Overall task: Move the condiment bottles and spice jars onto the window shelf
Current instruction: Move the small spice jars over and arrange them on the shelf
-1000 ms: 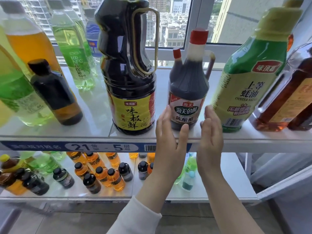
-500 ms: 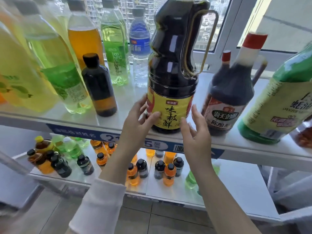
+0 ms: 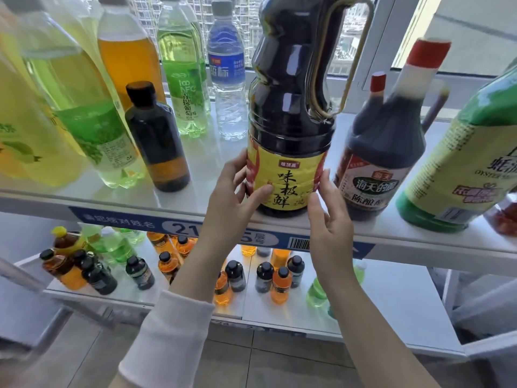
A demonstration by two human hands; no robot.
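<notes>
One large soy sauce bottle (image 3: pixel 291 107) stands upright near the front edge of the window shelf (image 3: pixel 405 233), its yellow label printed with 味极鲜 in big black characters under a small red brand tag too fine to read. Two hands meet it at the label: the left hand (image 3: pixel 232 200) grips it, fingers curled round the left side and thumb pressed across the front, while the right hand (image 3: pixel 327 219) only touches it — fingers almost straight, tips against the label's right edge. Just to the right stand two red-capped dark bottles; the nearer vinegar bottle (image 3: pixel 383 152) reads 海天 and 陈酿醋, and the smaller one (image 3: pixel 377 82) behind it shows no label. Further right leans one green oyster sauce bottle (image 3: pixel 461 169), with "OYSTER" partly legible. To the left are one small dark bottle (image 3: pixel 159 141) with an orange band, one blue-labelled water bottle (image 3: pixel 226 65) and one pale green drink bottle (image 3: pixel 184 79) marked "100 NFC". The blue strip (image 3: pixel 126 219) on the shelf edge shows "21", "5" and a barcode. The lower shelf (image 3: pixel 391 303) holds many small dark-capped bottles — too crowded to count.
</notes>
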